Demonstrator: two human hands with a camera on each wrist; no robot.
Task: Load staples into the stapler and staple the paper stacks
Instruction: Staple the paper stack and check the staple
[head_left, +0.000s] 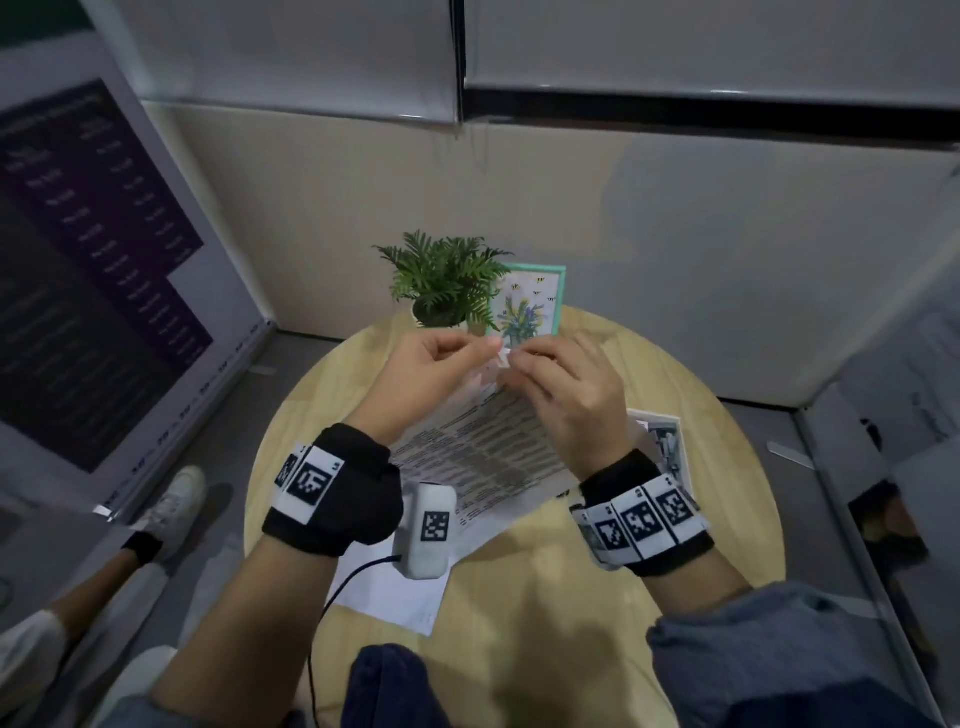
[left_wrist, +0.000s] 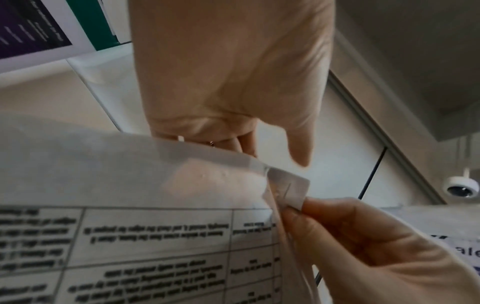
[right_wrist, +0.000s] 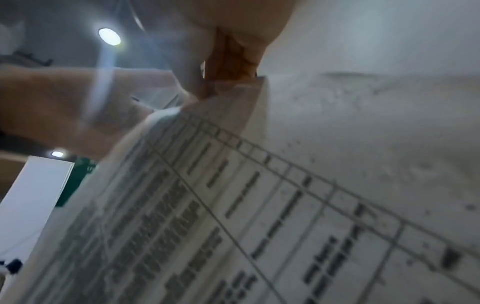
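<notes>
Both hands hold a printed paper stack (head_left: 483, 457) up over the round wooden table (head_left: 727, 519). My left hand (head_left: 485, 349) grips the top edge near the corner; in the left wrist view its fingers (left_wrist: 233, 146) lie behind the sheets (left_wrist: 155, 236). My right hand (head_left: 511, 364) pinches the folded-over corner (left_wrist: 288, 189), where a thin staple-like line (left_wrist: 287, 190) shows. The right wrist view shows my right hand (right_wrist: 207, 90) on the stack (right_wrist: 259, 205). No stapler is visible.
Another white sheet (head_left: 395, 597) lies on the table under my left wrist. A white box (head_left: 662, 447) with grey contents sits at the right, partly behind my right wrist. A potted fern (head_left: 447, 280) and a framed picture (head_left: 530, 301) stand at the far edge.
</notes>
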